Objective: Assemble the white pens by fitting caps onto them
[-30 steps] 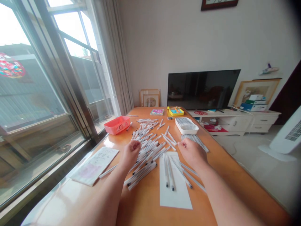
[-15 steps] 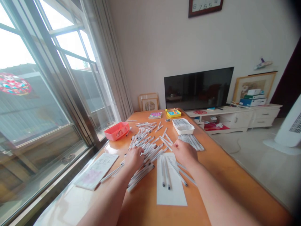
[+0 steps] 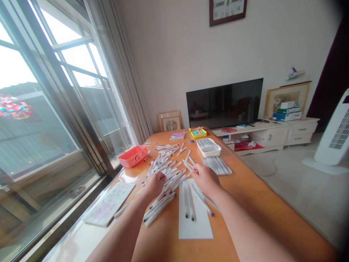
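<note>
My left hand (image 3: 156,185) is closed over the near left side of a loose pile of white pens (image 3: 169,171) with dark ends. Its fingers are curled together, and whatever they hold is hidden. My right hand (image 3: 205,177) pinches a few pens (image 3: 187,165) that stick out to the left of its fingertips, over the pile's right side. Below it, several pens (image 3: 190,203) lie on a white sheet of paper (image 3: 195,229), dark ends toward me. Beyond the right hand, a neat row of pens (image 3: 218,165) lies beside a white basket (image 3: 209,148) holding more pens.
A red plastic basket (image 3: 133,156) stands at the table's left edge, and a notebook (image 3: 109,205) lies nearer me. Toward the far end are a yellow box (image 3: 198,132) and a colourful booklet (image 3: 177,135). Windows run along the left; a television (image 3: 225,103) stands behind.
The whole view has shifted slightly, so things sit a little further left. Both hands stay close to their former places, the right one still with pens in its fingers.
</note>
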### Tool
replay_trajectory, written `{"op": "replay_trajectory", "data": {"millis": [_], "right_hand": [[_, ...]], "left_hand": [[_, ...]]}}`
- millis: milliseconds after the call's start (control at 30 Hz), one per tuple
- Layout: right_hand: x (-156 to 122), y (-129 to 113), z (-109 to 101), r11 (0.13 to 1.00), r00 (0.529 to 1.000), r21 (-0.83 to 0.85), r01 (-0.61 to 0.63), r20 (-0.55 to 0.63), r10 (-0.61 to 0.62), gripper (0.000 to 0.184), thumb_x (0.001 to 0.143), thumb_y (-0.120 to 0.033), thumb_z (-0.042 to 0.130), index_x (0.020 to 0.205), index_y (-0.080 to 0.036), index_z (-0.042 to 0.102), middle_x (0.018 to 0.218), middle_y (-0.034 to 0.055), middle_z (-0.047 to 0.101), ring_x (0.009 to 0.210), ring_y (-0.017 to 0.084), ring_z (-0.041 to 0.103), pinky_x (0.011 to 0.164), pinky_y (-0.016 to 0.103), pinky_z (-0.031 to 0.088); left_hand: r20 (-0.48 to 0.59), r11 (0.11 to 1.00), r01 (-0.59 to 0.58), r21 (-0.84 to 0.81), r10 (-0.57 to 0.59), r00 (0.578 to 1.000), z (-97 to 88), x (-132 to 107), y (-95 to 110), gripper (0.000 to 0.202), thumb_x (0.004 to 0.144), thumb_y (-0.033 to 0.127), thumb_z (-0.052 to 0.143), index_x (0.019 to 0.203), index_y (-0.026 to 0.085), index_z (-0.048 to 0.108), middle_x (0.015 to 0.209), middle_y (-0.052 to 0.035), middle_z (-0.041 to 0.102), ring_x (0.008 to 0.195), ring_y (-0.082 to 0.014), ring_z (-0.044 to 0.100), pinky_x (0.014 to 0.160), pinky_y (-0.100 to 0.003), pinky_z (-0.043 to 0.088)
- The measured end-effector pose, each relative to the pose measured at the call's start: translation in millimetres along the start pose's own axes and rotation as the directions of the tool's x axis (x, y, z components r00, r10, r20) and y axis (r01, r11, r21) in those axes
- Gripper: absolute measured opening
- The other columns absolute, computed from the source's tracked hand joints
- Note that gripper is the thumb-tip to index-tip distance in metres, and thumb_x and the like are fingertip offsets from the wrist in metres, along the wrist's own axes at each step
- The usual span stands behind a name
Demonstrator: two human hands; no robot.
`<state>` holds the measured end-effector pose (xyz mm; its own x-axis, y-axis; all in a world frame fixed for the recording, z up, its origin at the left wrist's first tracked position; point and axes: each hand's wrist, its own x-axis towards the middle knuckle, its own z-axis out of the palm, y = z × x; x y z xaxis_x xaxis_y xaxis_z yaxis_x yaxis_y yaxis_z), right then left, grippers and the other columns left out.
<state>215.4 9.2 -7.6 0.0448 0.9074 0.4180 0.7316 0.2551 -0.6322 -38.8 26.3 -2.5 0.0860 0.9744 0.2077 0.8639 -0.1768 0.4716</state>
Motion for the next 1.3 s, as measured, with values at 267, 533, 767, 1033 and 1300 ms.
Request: {"op": "replay_trajectory", "data": {"millis": [267,533,767,1033,1300], "right_hand": [[-3,-10,14,0.777,0.964,0.606,-0.17,0.267,0.003,0.034,0.086,-0.048,0.059,0.081,-0.016,0.073,0.073,0.003,0.067,0.064,0.014,0.054,0.059,0.025,0.039],[5,-7,13,0.457,0.922,0.825,-0.332,0.183,0.341,0.031,0.08,-0.047,0.064,0.081,-0.017,0.064,0.073,0.0023,0.069,0.051,0.01,0.053,0.046,0.021,0.033],[16,3,9,0.394,0.869,0.875,-0.281,0.058,0.491,0.026,0.08,-0.044,0.062,0.073,-0.021,0.053,0.056,-0.0031,0.06,0.042,0.01,0.044,0.043,0.023,0.031],[15,0,11,0.461,0.887,0.844,-0.274,0.037,0.46,0.033,0.083,-0.05,0.062,0.071,-0.021,0.053,0.056,-0.0019,0.061,0.044,0.01,0.041,0.044,0.023,0.029],[15,-2,7,0.428,0.888,0.866,-0.257,0.036,0.459,0.033,0.083,-0.05,0.063,0.071,-0.021,0.052,0.057,-0.0035,0.059,0.045,0.009,0.04,0.045,0.022,0.032]], "left_hand": [[0.19,0.726,0.081,-0.683,0.069,0.979,-0.4,-10,50,0.029,0.077,0.044,0.068,0.083,0.016,0.065,0.077,-0.0035,0.066,0.067,-0.0135,0.052,0.067,-0.027,0.039],[0.108,0.859,-0.047,-0.51,0.118,0.987,10.3,19,56,0.03,0.083,0.043,0.06,0.092,0.015,0.067,0.086,-0.0066,0.069,0.074,-0.0162,0.06,0.071,-0.028,0.044],[0.026,0.997,-0.06,-0.039,0.061,0.998,25.6,70,36,0.014,0.075,0.023,0.061,0.079,0.019,0.073,0.078,-0.0066,0.07,0.076,-0.0204,0.061,0.073,-0.032,0.043],[0.094,0.969,-0.109,0.224,0.09,0.992,58.5,111,49,0.018,0.072,0.027,0.065,0.084,0.021,0.076,0.1,-0.0126,0.071,0.1,-0.0281,0.061,0.085,-0.036,0.044],[0.132,0.939,-0.06,0.339,0.016,0.991,79.0,132,52,0.022,0.068,0.035,0.069,0.081,0.018,0.075,0.093,-0.0173,0.072,0.105,-0.0376,0.059,0.092,-0.047,0.041]]}}
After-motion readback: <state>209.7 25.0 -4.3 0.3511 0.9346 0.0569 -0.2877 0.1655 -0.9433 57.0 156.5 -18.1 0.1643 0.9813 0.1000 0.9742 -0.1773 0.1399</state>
